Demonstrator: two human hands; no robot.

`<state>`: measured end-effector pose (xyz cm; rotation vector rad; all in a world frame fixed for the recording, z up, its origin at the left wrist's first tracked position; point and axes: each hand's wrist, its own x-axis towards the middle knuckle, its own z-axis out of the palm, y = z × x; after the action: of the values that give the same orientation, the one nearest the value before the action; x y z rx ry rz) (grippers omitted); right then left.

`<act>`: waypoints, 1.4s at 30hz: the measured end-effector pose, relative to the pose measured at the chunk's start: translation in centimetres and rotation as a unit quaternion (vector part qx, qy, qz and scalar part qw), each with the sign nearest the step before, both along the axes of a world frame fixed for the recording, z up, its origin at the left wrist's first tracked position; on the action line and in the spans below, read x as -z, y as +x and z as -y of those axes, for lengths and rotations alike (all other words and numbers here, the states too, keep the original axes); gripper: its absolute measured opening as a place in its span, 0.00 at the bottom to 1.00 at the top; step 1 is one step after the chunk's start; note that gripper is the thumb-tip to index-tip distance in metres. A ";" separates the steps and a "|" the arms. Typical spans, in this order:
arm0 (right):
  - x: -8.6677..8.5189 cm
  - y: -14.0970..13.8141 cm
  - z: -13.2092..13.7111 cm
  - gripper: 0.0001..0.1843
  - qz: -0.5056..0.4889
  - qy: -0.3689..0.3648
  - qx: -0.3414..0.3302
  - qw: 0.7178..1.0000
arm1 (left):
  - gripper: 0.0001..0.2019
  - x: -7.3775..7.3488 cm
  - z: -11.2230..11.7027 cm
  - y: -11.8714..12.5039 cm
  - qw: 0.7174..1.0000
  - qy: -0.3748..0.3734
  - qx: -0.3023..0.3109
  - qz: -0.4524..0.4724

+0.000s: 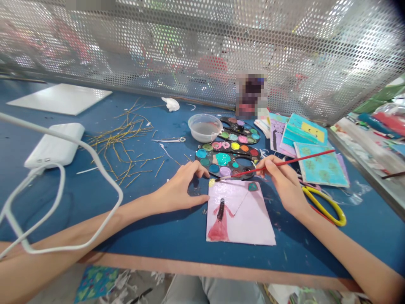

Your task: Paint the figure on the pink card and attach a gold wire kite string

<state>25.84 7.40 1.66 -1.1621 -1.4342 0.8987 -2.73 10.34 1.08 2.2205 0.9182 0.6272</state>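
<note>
My right hand point(284, 179) is pinched on a red paintbrush point(278, 165) whose yellow-loaded tip touches the top left corner of a pink painted card point(243, 215). The card lies on the blue table and shows a figure in a red dress. My left hand point(182, 188) rests on the table just left of the card, fingers curled and spread, holding nothing, with its fingertips at the card's edge. Two black paint palettes point(228, 158) with coloured wells lie just behind the card.
A clear bowl of water point(205, 127) stands behind the palettes. Painted cards point(303, 143) are stacked at the right, with yellow-handled scissors point(325, 204) nearby. Gold wire scraps point(126, 139), a white power bank point(55, 145) with its cable, and a white board point(60, 98) lie left. A perforated metal screen point(202, 50) backs the table.
</note>
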 end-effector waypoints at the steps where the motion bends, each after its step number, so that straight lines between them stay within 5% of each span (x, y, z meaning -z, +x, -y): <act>1: 0.1 0.1 -0.1 0.16 -0.006 0.002 0.004 1.000 | 0.20 0.0 0.0 0.0 1.000 -0.001 0.000 0.000; 42: -0.3 -0.3 0.5 0.15 0.003 -0.012 -0.052 0.999 | 0.20 0.1 0.1 -0.1 1.000 0.000 0.006 0.005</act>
<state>25.57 6.90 1.93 -1.1164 -1.5045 0.9875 -2.86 10.29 0.93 2.2194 0.9005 0.6318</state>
